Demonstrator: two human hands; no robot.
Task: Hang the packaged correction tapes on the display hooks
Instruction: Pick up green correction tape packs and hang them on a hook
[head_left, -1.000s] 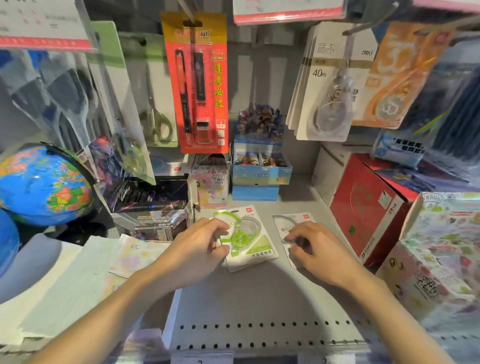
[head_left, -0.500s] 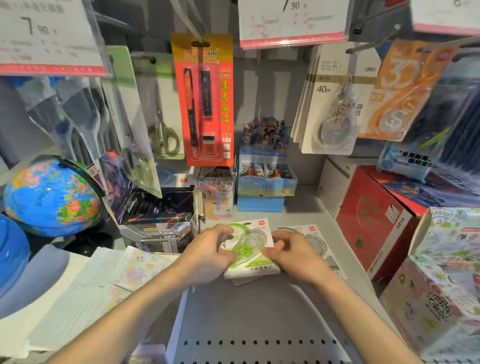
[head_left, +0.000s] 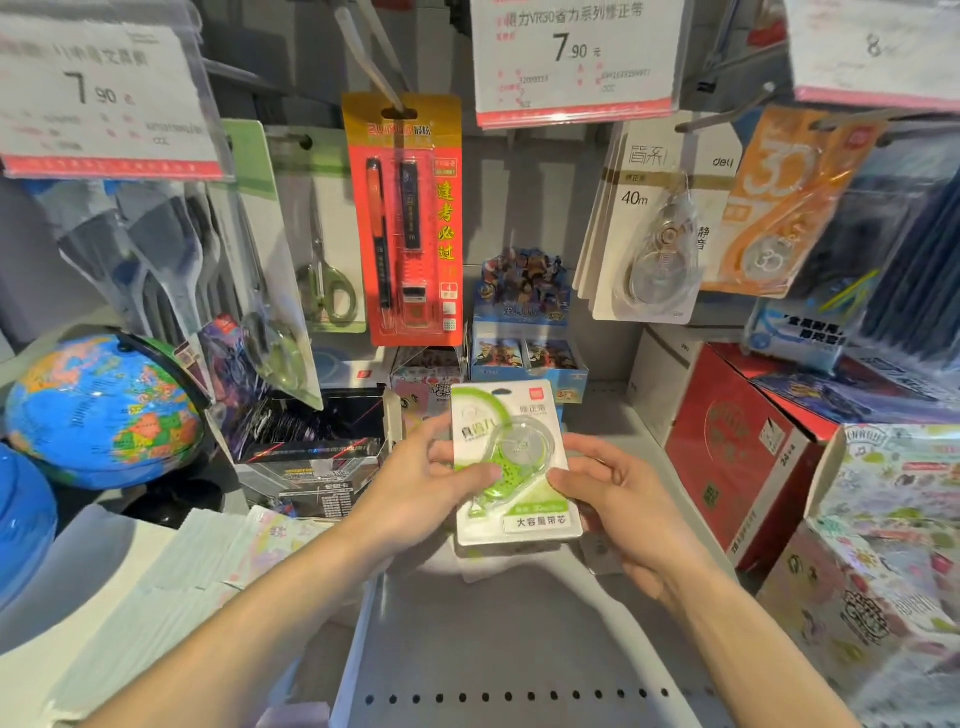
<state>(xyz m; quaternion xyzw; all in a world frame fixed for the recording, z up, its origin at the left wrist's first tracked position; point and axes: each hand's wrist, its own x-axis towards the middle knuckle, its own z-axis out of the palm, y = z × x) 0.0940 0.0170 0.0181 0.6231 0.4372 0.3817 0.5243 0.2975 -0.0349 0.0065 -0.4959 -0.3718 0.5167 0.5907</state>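
Green correction tape pack (head_left: 511, 462) stands upright, long axis vertical, hang-hole end uppermost, pinched by my left hand (head_left: 421, 488) and right hand (head_left: 618, 499) at its sides.

The correction tape pack (head_left: 511, 462) is white card with a lime-green arc and a clear, green-dotted dispenser. The pen pack (head_left: 405, 218) is red with a yellow top. The globe (head_left: 104, 410) is blue with multicoloured countries. The shelf (head_left: 509, 639) is pale grey with a row of dark holes. A box (head_left: 727, 462) is red.
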